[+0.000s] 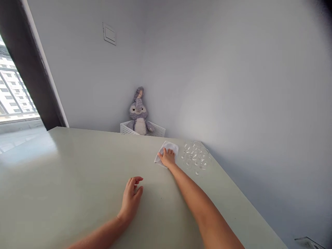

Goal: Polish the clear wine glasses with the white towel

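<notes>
My right hand (167, 157) lies flat on a folded white cloth (168, 150), pressing it against the pale green tabletop (64, 166) near the far edge. Just right of the cloth stands a cluster of several clear glass pieces (195, 155), and my hand does not touch them. Their exact shape is hard to make out. My left hand (131, 197) rests nearer me on the bare tabletop, fingers loosely curled and holding nothing.
A grey plush rabbit (138, 116) sits in a white perforated basket (142, 129) beyond the far table edge. A wall runs along the right side of the table. A window (15, 86) lies at the left, and a glass object (308, 243) shows at the bottom right corner.
</notes>
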`<state>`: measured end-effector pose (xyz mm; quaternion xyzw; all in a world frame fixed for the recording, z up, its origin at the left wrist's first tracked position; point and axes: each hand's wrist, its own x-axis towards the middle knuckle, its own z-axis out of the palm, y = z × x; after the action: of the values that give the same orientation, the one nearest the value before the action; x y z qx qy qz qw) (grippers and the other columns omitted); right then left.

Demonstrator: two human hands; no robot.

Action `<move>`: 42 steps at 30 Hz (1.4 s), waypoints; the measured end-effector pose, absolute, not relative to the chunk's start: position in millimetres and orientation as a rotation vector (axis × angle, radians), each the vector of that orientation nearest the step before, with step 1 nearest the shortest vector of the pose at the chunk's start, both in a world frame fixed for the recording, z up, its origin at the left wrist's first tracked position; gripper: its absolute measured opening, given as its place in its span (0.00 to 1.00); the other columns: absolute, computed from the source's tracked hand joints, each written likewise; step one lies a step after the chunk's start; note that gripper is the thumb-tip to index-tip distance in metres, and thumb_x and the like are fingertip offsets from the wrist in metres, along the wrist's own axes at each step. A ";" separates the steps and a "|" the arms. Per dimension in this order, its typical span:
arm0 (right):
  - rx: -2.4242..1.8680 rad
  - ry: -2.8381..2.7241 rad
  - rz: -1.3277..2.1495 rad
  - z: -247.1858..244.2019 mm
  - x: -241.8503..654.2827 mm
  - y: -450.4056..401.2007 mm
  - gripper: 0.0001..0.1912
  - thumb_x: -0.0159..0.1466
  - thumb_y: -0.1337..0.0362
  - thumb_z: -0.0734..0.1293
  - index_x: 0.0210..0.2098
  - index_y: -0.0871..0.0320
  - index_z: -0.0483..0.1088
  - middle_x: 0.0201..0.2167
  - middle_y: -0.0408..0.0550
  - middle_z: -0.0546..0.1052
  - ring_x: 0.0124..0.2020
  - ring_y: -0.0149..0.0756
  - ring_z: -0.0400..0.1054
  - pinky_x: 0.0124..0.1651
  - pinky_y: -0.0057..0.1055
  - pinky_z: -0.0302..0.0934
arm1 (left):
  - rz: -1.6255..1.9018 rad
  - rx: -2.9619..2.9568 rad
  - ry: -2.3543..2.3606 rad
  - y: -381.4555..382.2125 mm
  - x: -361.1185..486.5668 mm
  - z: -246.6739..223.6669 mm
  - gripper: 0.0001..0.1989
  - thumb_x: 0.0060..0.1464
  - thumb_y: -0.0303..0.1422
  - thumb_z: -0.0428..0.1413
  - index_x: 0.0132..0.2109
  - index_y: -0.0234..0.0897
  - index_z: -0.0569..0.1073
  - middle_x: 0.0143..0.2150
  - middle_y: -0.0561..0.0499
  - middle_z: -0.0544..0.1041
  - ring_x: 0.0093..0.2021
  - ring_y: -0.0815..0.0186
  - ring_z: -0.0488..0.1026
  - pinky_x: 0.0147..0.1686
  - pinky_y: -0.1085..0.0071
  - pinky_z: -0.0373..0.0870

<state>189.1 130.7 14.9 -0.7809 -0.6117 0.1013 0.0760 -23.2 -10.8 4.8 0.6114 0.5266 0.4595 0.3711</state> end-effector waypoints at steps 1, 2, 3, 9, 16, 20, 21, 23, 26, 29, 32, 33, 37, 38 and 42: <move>-2.358 -1.824 0.313 17.2 194.9 139.2 0.37 0.62 0.44 0.45 0.63 0.62 0.38 0.64 0.63 0.40 0.63 0.57 0.32 0.57 0.51 0.25 | 1.162 1.555 1.354 -10.5 -23.5 5.9 0.10 0.48 0.32 0.47 0.39 0.41 0.68 0.41 0.49 0.69 0.43 0.62 0.66 0.43 0.63 0.64; -2.369 -1.821 0.322 19.2 200.1 146.3 0.38 0.62 0.44 0.44 0.63 0.62 0.37 0.64 0.63 0.38 0.63 0.58 0.32 0.57 0.52 0.25 | 1.145 1.542 1.362 -10.3 -23.7 6.8 0.10 0.48 0.32 0.47 0.39 0.41 0.68 0.41 0.49 0.69 0.43 0.62 0.67 0.43 0.63 0.65; -2.376 -1.823 0.331 21.1 204.5 152.0 0.38 0.62 0.44 0.44 0.64 0.61 0.36 0.64 0.63 0.36 0.63 0.58 0.32 0.56 0.53 0.24 | 1.134 1.529 1.368 -10.3 -24.0 7.6 0.10 0.48 0.33 0.47 0.38 0.41 0.68 0.41 0.49 0.69 0.42 0.62 0.68 0.42 0.63 0.65; -2.333 -1.946 0.381 28.1 207.1 157.2 0.34 0.63 0.46 0.44 0.63 0.58 0.41 0.65 0.58 0.37 0.63 0.56 0.30 0.57 0.54 0.24 | 1.137 1.521 1.368 -10.7 -25.6 9.2 0.10 0.47 0.35 0.48 0.38 0.41 0.69 0.39 0.49 0.69 0.40 0.61 0.69 0.40 0.63 0.66; -1.919 -2.313 0.336 17.7 190.0 47.0 0.33 0.64 0.48 0.51 0.63 0.59 0.43 0.65 0.52 0.42 0.64 0.46 0.30 0.62 0.43 0.27 | 1.115 1.501 1.363 -8.1 -27.6 8.0 0.13 0.46 0.38 0.48 0.40 0.40 0.67 0.40 0.49 0.70 0.40 0.61 0.69 0.41 0.64 0.65; -1.632 -2.422 0.368 19.2 201.2 -66.7 0.31 0.64 0.51 0.52 0.63 0.53 0.43 0.65 0.45 0.42 0.65 0.43 0.30 0.63 0.43 0.31 | 1.075 1.495 1.405 -8.5 -29.5 8.9 0.15 0.45 0.39 0.49 0.41 0.41 0.67 0.41 0.49 0.69 0.39 0.61 0.69 0.39 0.65 0.65; -1.636 -2.405 0.384 19.6 208.7 -92.4 0.31 0.64 0.51 0.53 0.63 0.52 0.42 0.65 0.44 0.42 0.65 0.43 0.31 0.63 0.43 0.31 | 1.061 1.495 1.418 -8.8 -29.7 9.1 0.15 0.46 0.39 0.49 0.41 0.41 0.67 0.41 0.49 0.69 0.38 0.61 0.69 0.38 0.65 0.65; -1.716 -2.352 0.392 17.9 231.1 -133.5 0.30 0.64 0.51 0.53 0.63 0.50 0.40 0.65 0.42 0.42 0.65 0.41 0.32 0.63 0.43 0.33 | 1.037 1.497 1.431 -9.5 -29.6 9.3 0.15 0.46 0.39 0.48 0.42 0.41 0.67 0.42 0.49 0.69 0.38 0.62 0.69 0.37 0.66 0.65; -2.029 -2.162 0.293 8.9 282.8 -161.7 0.29 0.65 0.50 0.50 0.63 0.50 0.43 0.64 0.43 0.44 0.65 0.41 0.34 0.63 0.43 0.35 | 1.014 1.498 1.438 -9.9 -28.8 8.7 0.15 0.46 0.39 0.48 0.42 0.41 0.67 0.43 0.49 0.69 0.38 0.62 0.69 0.36 0.67 0.65; -2.319 -1.969 0.159 -0.4 344.1 -152.5 0.31 0.64 0.48 0.49 0.62 0.56 0.47 0.64 0.47 0.47 0.64 0.41 0.36 0.63 0.42 0.37 | 1.010 1.520 1.436 -9.8 -28.1 7.2 0.15 0.46 0.40 0.49 0.42 0.41 0.67 0.43 0.49 0.69 0.38 0.62 0.69 0.35 0.67 0.65; -2.556 -1.769 0.060 -3.9 391.1 -122.3 0.32 0.64 0.49 0.48 0.62 0.60 0.47 0.63 0.50 0.48 0.64 0.41 0.37 0.62 0.40 0.38 | 1.032 1.536 1.421 -9.3 -27.9 4.9 0.15 0.46 0.40 0.49 0.42 0.41 0.68 0.42 0.49 0.69 0.37 0.62 0.69 0.35 0.67 0.65; -2.622 -1.694 0.047 -4.2 399.9 -111.5 0.32 0.64 0.50 0.47 0.62 0.60 0.47 0.64 0.50 0.48 0.64 0.41 0.38 0.62 0.39 0.39 | 1.042 1.538 1.415 -9.1 -27.9 3.9 0.15 0.46 0.40 0.49 0.42 0.41 0.68 0.42 0.49 0.69 0.37 0.62 0.69 0.36 0.67 0.65; -2.755 -1.501 0.030 -6.0 392.6 -87.2 0.32 0.65 0.52 0.46 0.62 0.65 0.46 0.64 0.55 0.47 0.64 0.46 0.39 0.61 0.41 0.39 | 1.076 1.557 1.410 -8.3 -28.4 1.2 0.15 0.47 0.39 0.49 0.42 0.41 0.67 0.41 0.50 0.69 0.36 0.63 0.69 0.35 0.67 0.65; -2.754 -1.502 0.019 -6.8 381.4 -88.6 0.32 0.65 0.52 0.47 0.62 0.66 0.46 0.63 0.57 0.47 0.63 0.48 0.39 0.60 0.41 0.39 | 1.079 1.561 1.410 -8.4 -28.5 1.3 0.15 0.47 0.39 0.49 0.42 0.41 0.67 0.41 0.50 0.69 0.35 0.63 0.69 0.35 0.67 0.65; -2.608 -1.657 0.048 -3.2 321.3 -116.1 0.36 0.62 0.47 0.51 0.60 0.67 0.51 0.62 0.63 0.50 0.62 0.56 0.41 0.58 0.46 0.42 | 1.053 1.573 1.424 -9.8 -28.5 4.5 0.14 0.47 0.39 0.48 0.42 0.41 0.68 0.41 0.50 0.69 0.35 0.64 0.69 0.34 0.68 0.65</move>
<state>321.3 -116.1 -3.2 -0.8437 -0.5361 0.0155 0.0254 -28.5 -9.8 4.5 0.6151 0.5567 0.4117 0.3771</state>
